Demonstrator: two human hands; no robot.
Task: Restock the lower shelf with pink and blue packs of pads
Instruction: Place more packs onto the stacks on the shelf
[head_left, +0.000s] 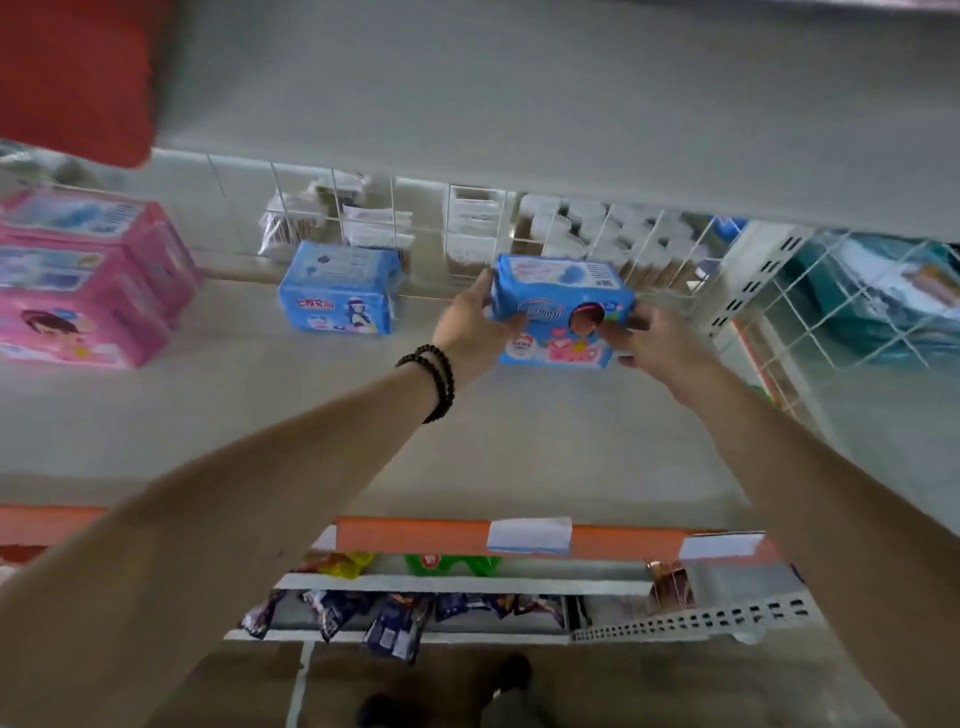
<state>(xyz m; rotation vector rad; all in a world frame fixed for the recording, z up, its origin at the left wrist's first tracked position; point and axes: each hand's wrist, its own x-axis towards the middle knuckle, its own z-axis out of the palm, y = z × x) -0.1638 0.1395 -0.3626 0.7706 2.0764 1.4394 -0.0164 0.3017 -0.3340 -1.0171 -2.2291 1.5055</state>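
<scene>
Both hands are on the blue pack (561, 312), out at about one o'clock over the shelf (519, 441). The left hand (472, 325) grips the pack's left end, fingers curled round it; the right hand (654, 340) pinches the right end, fingertips on the front face. The pack's long axis runs nine to three, straight across between the two hands, front face toward the camera. Whether its base touches the shelf yet, I cannot tell.

Here's the relation that matters: a second blue pack (337, 288) stands at nine o'clock from the held one, well apart, with bare shelf between them. The left hand is on that side. So the likely call is to set this pack down and slide it toward nine o'clock, or leave it to start a row. Pink packs (88, 283) sit stacked farther out at nine o'clock.
</scene>
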